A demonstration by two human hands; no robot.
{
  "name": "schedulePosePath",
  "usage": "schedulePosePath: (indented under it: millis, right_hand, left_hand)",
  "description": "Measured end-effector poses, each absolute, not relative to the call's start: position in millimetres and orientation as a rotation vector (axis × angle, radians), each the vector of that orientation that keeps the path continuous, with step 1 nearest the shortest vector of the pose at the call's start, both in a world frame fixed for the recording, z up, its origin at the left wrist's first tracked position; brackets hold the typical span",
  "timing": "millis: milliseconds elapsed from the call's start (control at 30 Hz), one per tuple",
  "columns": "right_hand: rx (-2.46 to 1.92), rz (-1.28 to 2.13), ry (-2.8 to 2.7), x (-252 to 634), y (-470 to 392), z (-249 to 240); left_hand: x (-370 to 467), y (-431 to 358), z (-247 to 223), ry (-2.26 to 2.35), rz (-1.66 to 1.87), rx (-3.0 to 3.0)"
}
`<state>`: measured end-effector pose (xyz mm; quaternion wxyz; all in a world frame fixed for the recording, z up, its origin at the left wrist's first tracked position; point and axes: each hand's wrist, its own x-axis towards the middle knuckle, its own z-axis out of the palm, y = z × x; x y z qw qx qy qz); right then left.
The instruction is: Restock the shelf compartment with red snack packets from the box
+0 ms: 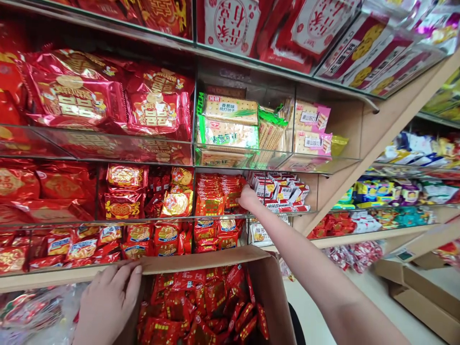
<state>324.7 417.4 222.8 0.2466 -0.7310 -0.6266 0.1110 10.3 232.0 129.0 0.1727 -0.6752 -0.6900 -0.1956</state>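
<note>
An uncovered cardboard box (208, 261) stands against the front of the shelf, holding many small red snack packets (197, 306). At its left edge, my left hand (109, 297) is closed over the cardboard rim, fingers on top and thumb inward. My right arm stretches across the box into a shelf compartment. There my right hand (247, 198) is closed against the right side of a row of upright red packets (210, 196); its fingertips are mostly hidden among them. Just right of that hand lie white-and-red wrapped snacks (283, 189) behind a clear divider.
Clear front panels (118, 148) and dividers edge the shelves. Green-wrapped crackers (230, 120) and large red bags (75, 98) fill the tier above. A slanted wooden side panel (345, 187) bounds the right. Another cardboard box (424, 297) sits on the floor at right.
</note>
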Motion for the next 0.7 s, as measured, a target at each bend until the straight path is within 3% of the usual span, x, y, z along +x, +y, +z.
schedulePosePath:
  millis: [367, 533, 700]
  right_hand:
    - [-1.907, 0.279, -1.834, 331.1, 417.0, 212.4]
    - [-1.818, 0.136, -1.866, 327.0, 398.3, 230.1]
    - [-1.164, -0.203, -2.112, 300.5, 299.7, 214.6]
  left_hand:
    - [16.5, 231.3, 132.1, -1.939, -0.345, -1.845]
    - [14.5, 228.8, 130.7, -1.921, -0.366, -1.862]
    - [12.3, 228.9, 128.2, -1.879, -0.398, -1.871]
